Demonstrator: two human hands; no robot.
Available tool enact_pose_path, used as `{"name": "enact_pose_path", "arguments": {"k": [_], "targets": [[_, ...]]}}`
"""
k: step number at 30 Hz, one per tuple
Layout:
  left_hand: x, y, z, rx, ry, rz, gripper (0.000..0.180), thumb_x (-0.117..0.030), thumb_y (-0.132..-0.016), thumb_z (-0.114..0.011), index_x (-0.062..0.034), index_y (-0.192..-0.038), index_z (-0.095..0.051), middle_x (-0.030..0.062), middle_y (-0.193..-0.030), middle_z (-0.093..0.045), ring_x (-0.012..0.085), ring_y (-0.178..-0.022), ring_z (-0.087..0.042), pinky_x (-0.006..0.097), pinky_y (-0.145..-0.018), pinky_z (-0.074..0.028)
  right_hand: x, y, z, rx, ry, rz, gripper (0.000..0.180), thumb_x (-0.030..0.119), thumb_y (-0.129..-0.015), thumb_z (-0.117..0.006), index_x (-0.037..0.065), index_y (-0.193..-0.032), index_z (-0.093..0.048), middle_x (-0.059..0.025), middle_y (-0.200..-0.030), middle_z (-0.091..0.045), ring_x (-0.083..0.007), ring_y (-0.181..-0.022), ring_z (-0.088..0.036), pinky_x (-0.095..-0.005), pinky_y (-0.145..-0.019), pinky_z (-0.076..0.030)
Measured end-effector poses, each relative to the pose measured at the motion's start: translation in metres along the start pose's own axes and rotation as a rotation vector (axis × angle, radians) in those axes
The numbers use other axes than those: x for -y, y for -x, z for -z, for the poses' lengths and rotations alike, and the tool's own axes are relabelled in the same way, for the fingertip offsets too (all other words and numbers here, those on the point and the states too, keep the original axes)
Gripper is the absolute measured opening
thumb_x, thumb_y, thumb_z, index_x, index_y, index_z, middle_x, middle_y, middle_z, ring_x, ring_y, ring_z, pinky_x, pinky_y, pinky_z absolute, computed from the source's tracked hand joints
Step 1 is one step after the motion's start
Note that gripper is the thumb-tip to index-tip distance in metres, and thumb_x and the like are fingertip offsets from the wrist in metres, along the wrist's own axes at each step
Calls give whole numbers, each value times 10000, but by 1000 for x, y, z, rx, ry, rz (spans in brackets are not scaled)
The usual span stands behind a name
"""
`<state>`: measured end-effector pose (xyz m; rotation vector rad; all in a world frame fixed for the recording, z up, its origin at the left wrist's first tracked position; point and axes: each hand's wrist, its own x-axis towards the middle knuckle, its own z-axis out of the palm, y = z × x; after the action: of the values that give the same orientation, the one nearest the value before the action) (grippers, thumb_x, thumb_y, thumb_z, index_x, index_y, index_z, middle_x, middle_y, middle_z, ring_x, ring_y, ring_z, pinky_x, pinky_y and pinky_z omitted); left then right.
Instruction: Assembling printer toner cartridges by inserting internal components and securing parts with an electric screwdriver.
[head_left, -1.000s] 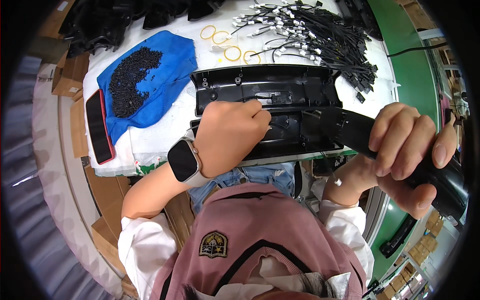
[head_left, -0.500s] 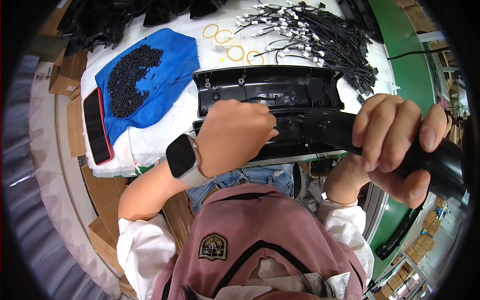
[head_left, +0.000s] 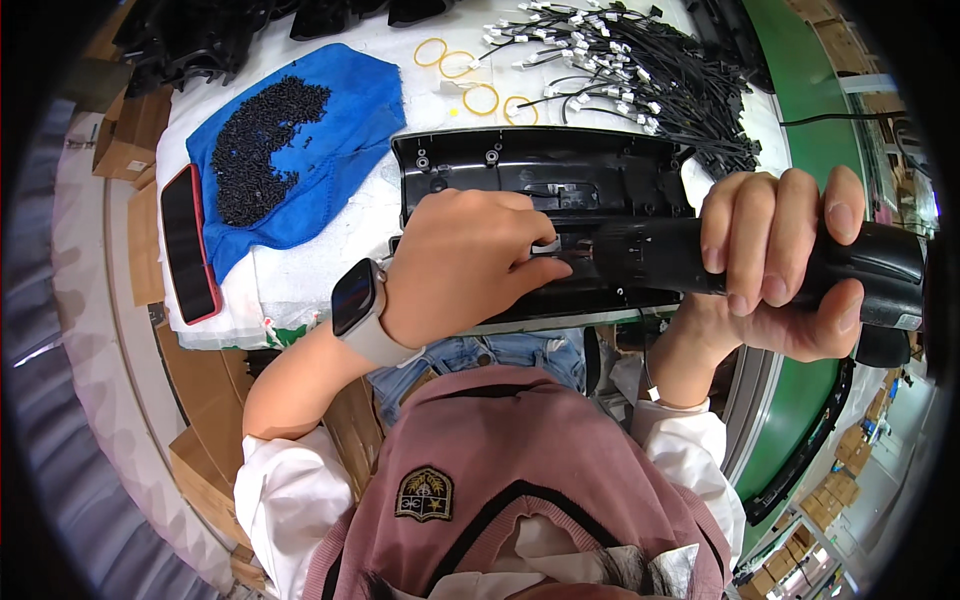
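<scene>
The right hand (head_left: 785, 265) has brought the black electric screwdriver (head_left: 640, 255) leftward since the first picture; its nose, which then was over the right part of the near black half-shell (head_left: 580, 295), now reaches close to the left hand's thumb and forefinger. The tool also lies more level, alongside the near edge of the far black half-shell (head_left: 560, 150).

The right hand's fingers are wrapped around the tool's body in a firm grasp, the thumb along its lower side and one fingertip spread apart from the rest. The left hand (head_left: 470, 255) is over the near half-shell, which lies on the person's side of the far half-shell. Its thumb now stretches out straighter beneath the bent forefinger, with a narrow gap at the tips; whether they pinch anything there, I cannot tell, and the other fingers are curled under and hidden.

A thin black cable with a white connector (head_left: 653, 394) hangs on the person's side of the far half-shell, near the right forearm. Beyond that half-shell lie yellow rubber bands (head_left: 481, 84) and, to their right, a heap of black cables (head_left: 660, 80) with white plugs. To its left, black screws (head_left: 260, 150) are piled on a blue cloth (head_left: 350, 110).
</scene>
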<state>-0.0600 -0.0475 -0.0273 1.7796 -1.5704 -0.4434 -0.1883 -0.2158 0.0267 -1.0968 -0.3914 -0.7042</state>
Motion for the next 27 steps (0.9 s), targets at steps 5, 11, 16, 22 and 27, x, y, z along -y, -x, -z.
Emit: {"name": "enact_pose_path", "arguments": {"k": [5, 11, 16, 22, 27], "targets": [[0, 0, -1, -24, 16, -24, 177, -159, -709, -771, -71, -838, -687, 48, -649, -579, 226, -531, -572, 317, -481, -427, -1, 1, 0, 1, -10, 1, 334, 285, -820, -656, 94, -1042, -495, 30, -654, -546, -82, -460, -535, -253, -510, -417], [-3, -1, 0, -39, 67, -20, 174, -100, -715, -756, -66, -872, -690, 62, -667, -582, 234, -549, -577, 315, -491, -434, -2, 3, 1, -8, -7, 0, 333, 287, -823, -655, 95, -1038, -487, 28, -657, -545, -84, -456, -530, -254, -505, -407], [1, -1, 0, -34, 68, -66, 140, -106, -733, -729, -87, -869, -701, 59, -701, -607, 246, -597, -596, 327, -520, -449, -2, 3, 1, -19, -12, 8, 333, 285, -824, -654, 96, -1039, -484, 29, -659, -544, -83, -460, -529, -255, -511, -405], [4, -1, 1, -17, 138, -64, 119, -46, -742, -725, -17, -853, -691, 97, -734, -630, 260, -610, -601, 311, -539, -461, 1, 3, 1, -29, -5, 19, 320, 281, -829, -647, 99, -1038, -488, 27, -666, -545, -84, -467, -527, -264, -534, -415], [3, -2, 1, -90, 206, -50, 94, -156, -776, -708, -66, -791, -685, 80, -697, -610, 282, -615, -593, 356, -536, -454, 5, 4, -1, -48, -3, 41, 316, 277, -827, -649, 96, -1037, -496, 27, -670, -549, -86, -473, -526, -267, -551, -423]]}}
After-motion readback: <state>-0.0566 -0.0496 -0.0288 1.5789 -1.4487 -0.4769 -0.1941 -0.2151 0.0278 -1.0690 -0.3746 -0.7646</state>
